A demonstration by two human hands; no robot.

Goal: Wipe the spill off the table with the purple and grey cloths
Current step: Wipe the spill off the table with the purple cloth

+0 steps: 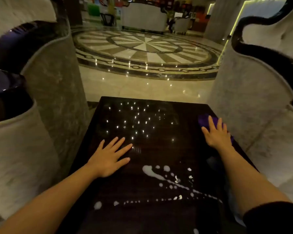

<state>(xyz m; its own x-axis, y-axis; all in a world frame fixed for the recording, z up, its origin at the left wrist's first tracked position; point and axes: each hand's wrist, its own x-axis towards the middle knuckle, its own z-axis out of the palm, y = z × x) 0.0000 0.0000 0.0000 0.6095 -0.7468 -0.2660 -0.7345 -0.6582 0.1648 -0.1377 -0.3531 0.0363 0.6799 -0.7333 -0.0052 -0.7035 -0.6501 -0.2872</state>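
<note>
A dark glossy table (142, 115) fills the lower middle of the head view. A white spill (166, 179) lies in streaks and drops across its near part. At the table's right edge lies the purple cloth (203, 120), and my right hand (216, 135) rests flat on it with fingers spread. My left hand (108, 157) lies flat on the bare table to the left of the spill, fingers apart, holding nothing. I see no grey cloth.
A grey upholstered armchair (46, 92) with dark trim stands close on the left, and a pale one (254, 92) on the right. Beyond the table's far edge is a polished marble floor (145, 48) with a round pattern. More seating stands far back.
</note>
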